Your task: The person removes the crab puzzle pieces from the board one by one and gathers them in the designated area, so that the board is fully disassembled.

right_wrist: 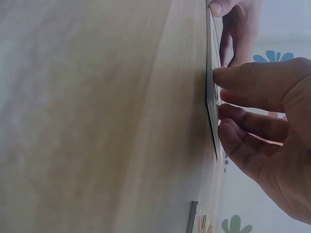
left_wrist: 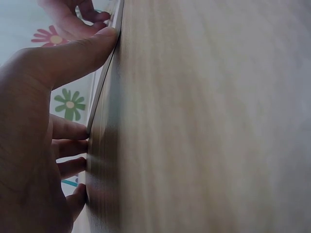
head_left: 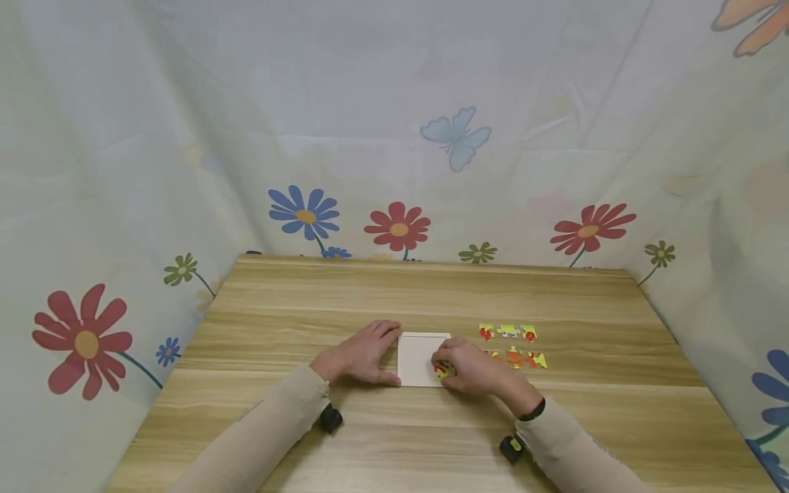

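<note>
A white, flat puzzle tray (head_left: 419, 359) lies on the table in front of me, between both hands. My left hand (head_left: 368, 352) steadies its left edge, fingers spread toward the far corner and thumb at the near one; the left wrist view shows the thumb (left_wrist: 92, 48) against the edge. Over the tray's near right corner, my right hand (head_left: 471, 366) holds a yellow and red puzzle piece (head_left: 441, 370) with bent fingers. Its fingertips (right_wrist: 224, 131) are down at the tray in the right wrist view; they partly hide the piece.
Right of the tray lie more puzzle pieces in two rows: a far row (head_left: 508, 332) and a near row (head_left: 533, 359) partly behind my right hand. They rest on a wood-grain table (head_left: 345, 294). A flower-printed cloth (head_left: 345, 137) hangs around its back and sides.
</note>
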Demonstrator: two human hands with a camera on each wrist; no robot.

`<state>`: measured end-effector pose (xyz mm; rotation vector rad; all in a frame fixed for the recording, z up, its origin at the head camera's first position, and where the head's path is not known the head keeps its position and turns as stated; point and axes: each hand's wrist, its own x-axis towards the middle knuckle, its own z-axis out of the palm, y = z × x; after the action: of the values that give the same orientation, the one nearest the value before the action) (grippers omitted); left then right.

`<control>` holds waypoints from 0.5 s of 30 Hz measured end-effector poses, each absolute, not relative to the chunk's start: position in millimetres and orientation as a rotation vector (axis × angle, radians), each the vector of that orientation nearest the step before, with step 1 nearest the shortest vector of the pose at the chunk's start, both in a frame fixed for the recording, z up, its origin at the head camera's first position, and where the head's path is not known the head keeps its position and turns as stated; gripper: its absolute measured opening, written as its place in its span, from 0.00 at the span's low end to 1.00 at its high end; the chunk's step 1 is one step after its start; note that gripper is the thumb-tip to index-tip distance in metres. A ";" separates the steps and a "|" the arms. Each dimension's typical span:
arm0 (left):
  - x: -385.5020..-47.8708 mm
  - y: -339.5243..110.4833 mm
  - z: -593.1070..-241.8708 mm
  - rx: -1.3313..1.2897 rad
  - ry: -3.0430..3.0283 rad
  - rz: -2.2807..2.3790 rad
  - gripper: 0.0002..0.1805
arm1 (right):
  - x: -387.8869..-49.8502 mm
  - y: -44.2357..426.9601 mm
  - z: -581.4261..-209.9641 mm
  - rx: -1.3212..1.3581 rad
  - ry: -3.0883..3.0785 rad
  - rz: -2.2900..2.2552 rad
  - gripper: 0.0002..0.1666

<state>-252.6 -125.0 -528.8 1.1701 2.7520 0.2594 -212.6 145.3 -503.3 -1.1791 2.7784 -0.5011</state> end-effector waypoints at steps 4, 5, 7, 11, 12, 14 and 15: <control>-252.1 -125.0 -528.6 1.164 2.751 0.257 0.58 | -212.2 145.2 -503.9 -1.182 2.779 -0.502 0.17; -252.0 -125.0 -528.3 1.165 2.751 0.259 0.58 | -212.4 145.1 -504.0 -1.179 2.778 -0.501 0.17; -251.9 -124.9 -528.0 1.163 2.751 0.262 0.58 | -212.7 144.7 -504.3 -1.171 2.773 -0.500 0.18; -251.9 -124.7 -527.7 1.159 2.750 0.263 0.58 | -212.9 144.3 -504.0 -1.150 2.763 -0.511 0.19; -252.0 -124.7 -527.8 1.158 2.749 0.262 0.58 | -212.9 144.1 -503.6 -1.147 2.761 -0.516 0.19; -252.0 -124.7 -527.6 1.156 2.747 0.263 0.58 | -212.4 143.7 -502.8 -1.141 2.756 -0.524 0.19; -251.9 -124.8 -527.6 1.155 2.747 0.263 0.57 | -212.3 143.5 -502.5 -1.140 2.754 -0.529 0.19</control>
<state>-251.9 -124.8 -527.6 1.1549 2.7470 0.2631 -212.3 143.5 -502.5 -1.1397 2.7540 -0.5286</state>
